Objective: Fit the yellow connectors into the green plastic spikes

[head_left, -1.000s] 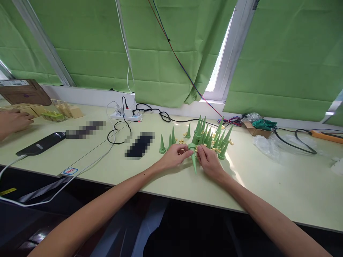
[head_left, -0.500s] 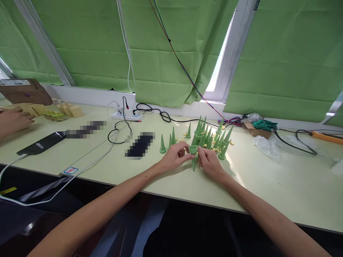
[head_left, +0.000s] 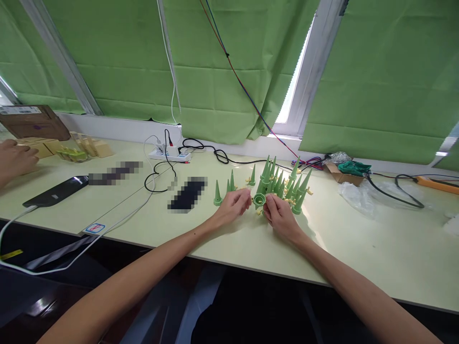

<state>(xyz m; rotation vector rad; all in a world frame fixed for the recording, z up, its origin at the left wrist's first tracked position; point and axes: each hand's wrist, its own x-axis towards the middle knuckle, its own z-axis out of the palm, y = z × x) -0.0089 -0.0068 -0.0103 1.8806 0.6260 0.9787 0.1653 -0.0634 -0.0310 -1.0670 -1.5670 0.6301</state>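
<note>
A green plastic watering spike (head_left: 259,200) is held low over the table with its round open end facing me. My right hand (head_left: 281,215) pinches it from the right, thumb against the rim. At its left side is my left hand (head_left: 236,205), fingers pressed together close to the rim; whatever they pinch is hidden. A small yellow part shows just below the rim. Behind my hands stands a cluster of similar green spikes (head_left: 276,179), points up, several with yellow valves. A few more spikes (head_left: 217,193) stand to the left.
A pixelated dark object (head_left: 188,194) lies left of my hands. Farther left are a black device (head_left: 57,191) with a white cable, a power strip (head_left: 170,155) and another person's hand (head_left: 16,160) near boxes. At right are an open carton (head_left: 344,174) and plastic bags (head_left: 358,198).
The held spike has tipped, so its open end now faces me and its point is out of sight. My left fingers have shifted off its front and closed together at its left side.
</note>
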